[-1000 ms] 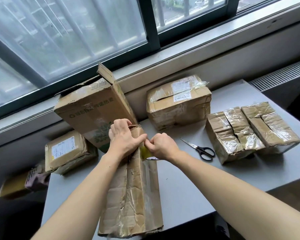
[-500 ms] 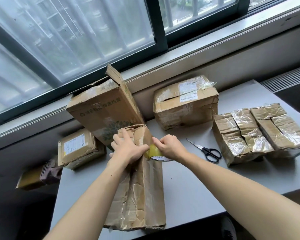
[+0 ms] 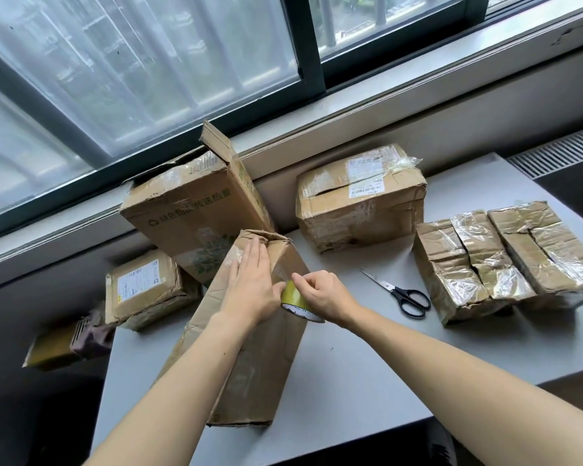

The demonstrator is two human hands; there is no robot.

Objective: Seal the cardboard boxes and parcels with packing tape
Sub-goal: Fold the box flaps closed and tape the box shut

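Observation:
A long crumpled cardboard box [image 3: 260, 364] lies on the grey table [image 3: 367, 364], its far end raised toward the window. My left hand [image 3: 249, 284] rests flat on the box's upper face near that end, fingers together and pointing away from me. My right hand [image 3: 320, 294] grips a roll of yellowish packing tape [image 3: 295, 297] held against the box's right edge, just beside my left thumb. A clear strip of tape runs up the box from the roll under my left hand.
Black-handled scissors [image 3: 403, 294] lie right of my hands. A big open box [image 3: 196, 213] leans on the sill behind. A taped box [image 3: 360, 196] stands at the back, two taped parcels [image 3: 505, 260] at right, a labelled parcel [image 3: 142, 287] at left.
My left hand has opened from a pinch and now lies flat on the box. My right hand has drawn the tape roll a little down the box toward me.

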